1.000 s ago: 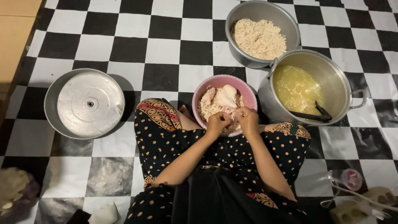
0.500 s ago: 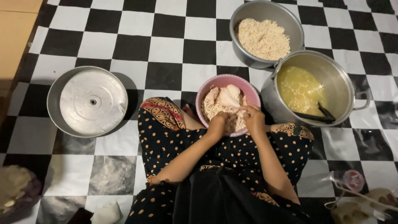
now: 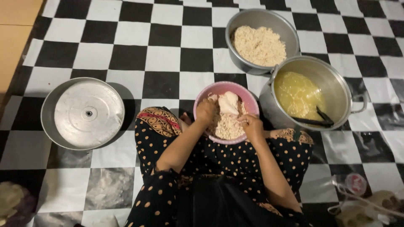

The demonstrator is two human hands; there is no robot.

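Note:
A pink bowl (image 3: 219, 89) rests in front of my lap, holding a pale chunk of cooked chicken (image 3: 229, 102) and a heap of shredded meat (image 3: 225, 125). My left hand (image 3: 205, 111) is inside the bowl at its left side, fingers closed on shreds beside the chunk. My right hand (image 3: 251, 126) sits over the bowl's right rim, fingers pinched on shredded meat. Both forearms reach forward over my black dotted garment.
A steel pot of yellow broth with a dark utensil in it (image 3: 336, 86) stands right of the bowl. A steel bowl of shredded meat (image 3: 259, 44) sits behind. A lidded steel pot (image 3: 86, 113) is at left. Plastic bags (image 3: 362, 206) lie at lower right on checkered flooring.
Both hands were pressed together at the bowl's near rim. They have since parted, the left reaching further into the bowl. The view has shifted slightly.

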